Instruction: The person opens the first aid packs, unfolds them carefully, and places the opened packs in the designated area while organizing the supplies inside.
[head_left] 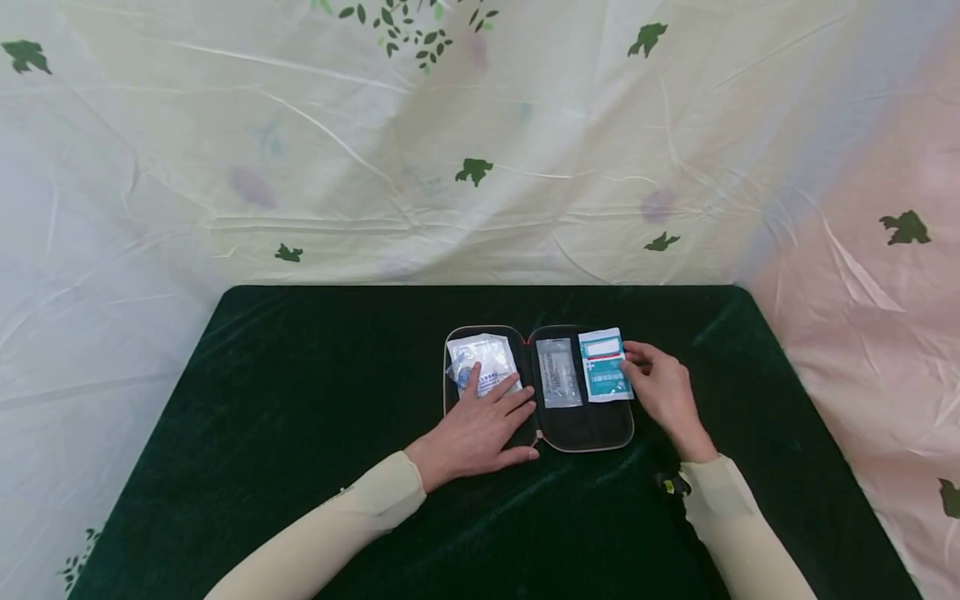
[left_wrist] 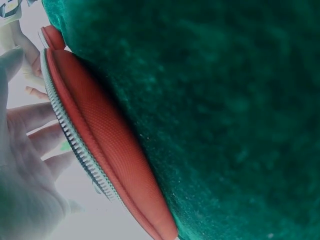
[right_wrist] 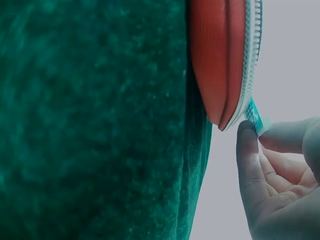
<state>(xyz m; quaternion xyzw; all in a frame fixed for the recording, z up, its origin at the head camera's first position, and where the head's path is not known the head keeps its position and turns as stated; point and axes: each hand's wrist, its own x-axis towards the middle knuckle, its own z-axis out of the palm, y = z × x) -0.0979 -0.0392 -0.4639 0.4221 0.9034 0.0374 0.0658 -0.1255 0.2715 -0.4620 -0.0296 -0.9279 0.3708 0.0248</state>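
Note:
A zippered case [head_left: 600, 429] lies unfolded on the table, black inside and red outside, as the left wrist view shows on its red shell [left_wrist: 100, 115]. My left hand [head_left: 480, 425] rests with spread fingers over the case's left half, fingertips on a clear plastic packet [head_left: 487, 354]. At the right edge, my right hand [head_left: 663, 387] pinches a teal-and-white sachet [head_left: 606, 379] between thumb and finger. In the right wrist view the sachet's corner [right_wrist: 254, 116] shows between the fingertips of the right hand [right_wrist: 280, 175]. Beside it sits a clear narrow packet [head_left: 558, 375] in the right half.
A dark green velvet cloth [head_left: 300, 375] covers the table. Pale curtains with leaf prints [head_left: 472, 225] hang behind and at both sides. Near the right sleeve lies a small dark object [head_left: 672, 484] with a yellow-green mark.

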